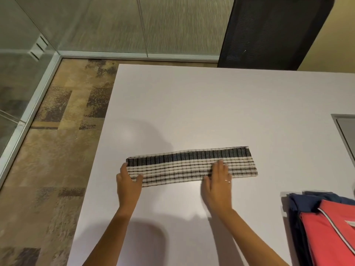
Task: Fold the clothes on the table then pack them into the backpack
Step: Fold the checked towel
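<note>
A cream cloth with black stripes [182, 166] lies folded into a long narrow strip on the white table [192, 102]. My left hand [128, 181] grips the strip's left end, thumb on top and fingers under the edge. My right hand [219, 179] lies flat, fingers together, pressing on the strip right of its middle. A ring shows on one finger. No backpack is in view.
A stack of folded clothes, red [332, 233] on top of navy [299, 206], sits at the table's right front corner. A black mesh chair [274, 31] stands beyond the far edge. A grey inset panel [345, 131] is at the right edge. The table's left edge drops to carpet.
</note>
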